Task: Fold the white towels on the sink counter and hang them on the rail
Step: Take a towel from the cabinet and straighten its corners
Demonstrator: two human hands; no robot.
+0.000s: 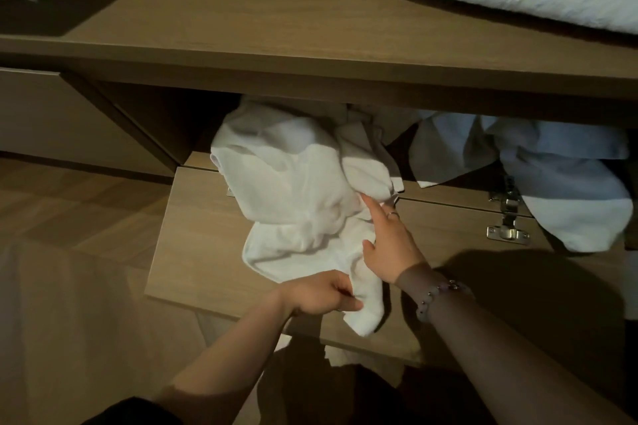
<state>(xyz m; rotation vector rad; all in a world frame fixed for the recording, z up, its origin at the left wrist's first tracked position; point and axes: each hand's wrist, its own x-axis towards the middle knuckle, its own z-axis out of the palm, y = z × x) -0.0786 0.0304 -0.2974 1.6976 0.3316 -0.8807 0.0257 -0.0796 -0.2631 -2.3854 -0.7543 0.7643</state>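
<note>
Head cam: my left hand [322, 293] pinches the low corner of the crumpled white towel [293, 190] spilling from the cabinet onto the open flap door [193, 238]. Right hand [390, 245] presses it, fingers loosely spread, fingertips buried in folds. Dim; cabinet interior unreadable.

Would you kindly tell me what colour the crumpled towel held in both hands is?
White: the crumpled terry towel shows plain white, no pattern, in the head view.
</note>
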